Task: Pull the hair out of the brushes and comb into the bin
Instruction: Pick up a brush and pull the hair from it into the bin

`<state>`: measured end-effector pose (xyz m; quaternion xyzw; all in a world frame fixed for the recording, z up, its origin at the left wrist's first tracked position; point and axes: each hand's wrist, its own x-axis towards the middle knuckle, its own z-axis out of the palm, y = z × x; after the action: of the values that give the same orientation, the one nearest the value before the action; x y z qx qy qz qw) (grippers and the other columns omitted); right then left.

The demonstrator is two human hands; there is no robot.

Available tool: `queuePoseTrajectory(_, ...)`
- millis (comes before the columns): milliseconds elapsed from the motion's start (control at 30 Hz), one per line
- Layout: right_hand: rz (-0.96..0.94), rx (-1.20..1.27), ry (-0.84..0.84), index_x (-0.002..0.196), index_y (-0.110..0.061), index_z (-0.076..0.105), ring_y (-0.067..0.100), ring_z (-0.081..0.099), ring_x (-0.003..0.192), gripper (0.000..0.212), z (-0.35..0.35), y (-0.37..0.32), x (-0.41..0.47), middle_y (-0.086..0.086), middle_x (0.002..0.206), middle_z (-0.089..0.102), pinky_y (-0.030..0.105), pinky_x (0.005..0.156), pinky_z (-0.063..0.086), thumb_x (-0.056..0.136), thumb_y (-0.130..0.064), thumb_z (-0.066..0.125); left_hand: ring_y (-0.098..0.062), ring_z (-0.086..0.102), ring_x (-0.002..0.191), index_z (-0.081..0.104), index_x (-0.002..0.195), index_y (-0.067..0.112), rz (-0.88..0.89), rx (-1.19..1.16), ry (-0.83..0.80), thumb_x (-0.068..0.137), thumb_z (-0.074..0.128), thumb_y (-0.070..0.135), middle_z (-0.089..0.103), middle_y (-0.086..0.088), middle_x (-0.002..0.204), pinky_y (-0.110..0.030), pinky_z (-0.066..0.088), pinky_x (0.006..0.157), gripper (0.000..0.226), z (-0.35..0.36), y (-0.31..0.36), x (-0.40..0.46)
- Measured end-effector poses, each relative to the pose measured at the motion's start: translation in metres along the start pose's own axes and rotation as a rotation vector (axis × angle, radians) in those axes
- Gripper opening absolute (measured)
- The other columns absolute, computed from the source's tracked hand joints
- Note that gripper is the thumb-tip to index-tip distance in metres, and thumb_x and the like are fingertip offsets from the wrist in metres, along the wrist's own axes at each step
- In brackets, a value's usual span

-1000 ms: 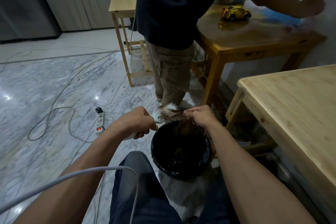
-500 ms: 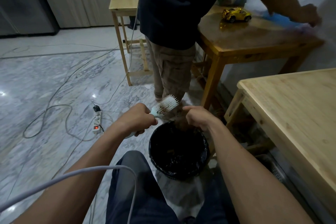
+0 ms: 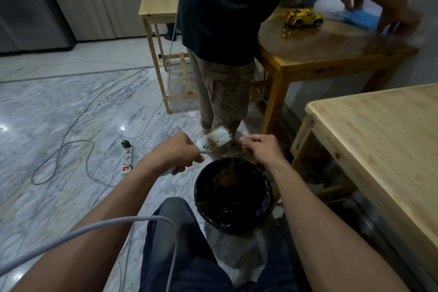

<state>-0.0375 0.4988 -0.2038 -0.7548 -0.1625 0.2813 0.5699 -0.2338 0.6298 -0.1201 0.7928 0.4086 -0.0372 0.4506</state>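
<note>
**Brush held over the bin, hair partly cleared**

Where the pale plastic brush (image 3: pixel 214 140) is gripped, its handle is hidden inside the closed left hand (image 3: pixel 179 150), only the tip showing below the fist. The bristled head is tilted up just beyond the far rim of the bin (image 3: pixel 233 194), with a few dark strands tangled near its base. The right hand (image 3: pixel 260 149) is curled just right of the brush head, fingertips pinched together; whether hair is caught between them cannot be told. The bin is round and lined with a glossy black bag; a brownish clump of hair (image 3: pixel 224 174) lies inside it, blurred. Beyond the bin a standing person (image 3: pixel 227 31) is cut off at the chest. A pale wooden table (image 3: pixel 384 140) stands to the bin's right.
</note>
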Motion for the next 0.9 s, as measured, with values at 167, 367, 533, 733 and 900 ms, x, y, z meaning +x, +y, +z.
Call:
queuePoseTrajectory(167,0.263,-0.006,0.249,0.096,-0.008,0.077,0.014,0.068,0.073,0.011,-0.021,0.024,0.004,0.003,0.081,0.073,0.026,0.069,0.055,0.095,-0.018,0.073,-0.019,0.032,0.038,0.060,0.072,-0.002,-0.050,-0.133,0.101,0.088,0.069,0.004,0.045,-0.015,0.062,-0.026,0.026,0.044,0.020,-0.025,-0.007,-0.006)
queuePoseTrajectory(367,0.199,-0.052,-0.174,0.129,-0.016,0.072,0.018,0.066,0.118,0.036,-0.001,0.017,-0.005,-0.004,0.121,0.072,0.036,0.103,0.051,0.100,-0.036,0.064,-0.019,0.036,0.040,0.063,0.080,-0.007,-0.006,-0.117,0.044,0.087,0.071,0.006,0.047,-0.015,0.059,-0.027,0.028,0.046,0.016,-0.011,-0.003,-0.001)
queuePoseTrajectory(533,-0.017,0.074,-0.498,0.143,-0.017,0.055,0.014,0.056,0.129,0.062,0.007,-0.003,-0.013,0.000,0.144,0.061,0.034,0.108,0.044,0.085,0.001,0.065,-0.021,0.040,0.038,0.064,0.089,-0.015,0.067,-0.049,-0.025,0.087,0.070,0.010,0.050,-0.012,0.059,-0.027,0.031,0.043,0.026,0.011,0.003,0.004)
queuePoseTrajectory(733,0.008,0.188,-0.504,0.100,-0.013,0.072,0.006,0.068,0.069,0.012,0.004,-0.005,-0.022,-0.006,0.075,0.072,0.030,0.085,0.055,0.101,-0.021,0.063,-0.021,0.038,0.037,0.062,0.097,-0.020,0.083,-0.080,-0.012,0.088,0.068,0.009,0.048,-0.013,0.060,-0.025,0.030,0.042,0.030,0.016,0.008,0.012)
queuePoseTrajectory(900,0.000,0.221,-0.196,0.066,-0.019,0.054,0.009,0.027,0.045,0.045,0.011,0.003,-0.011,-0.002,0.061,0.031,0.019,0.041,0.029,0.105,-0.040,0.053,-0.020,0.038,0.037,0.065,0.082,-0.012,0.017,-0.117,-0.025,0.087,0.070,0.009,0.047,-0.009,0.053,-0.026,0.029,0.043,0.022,0.011,-0.004,0.018)
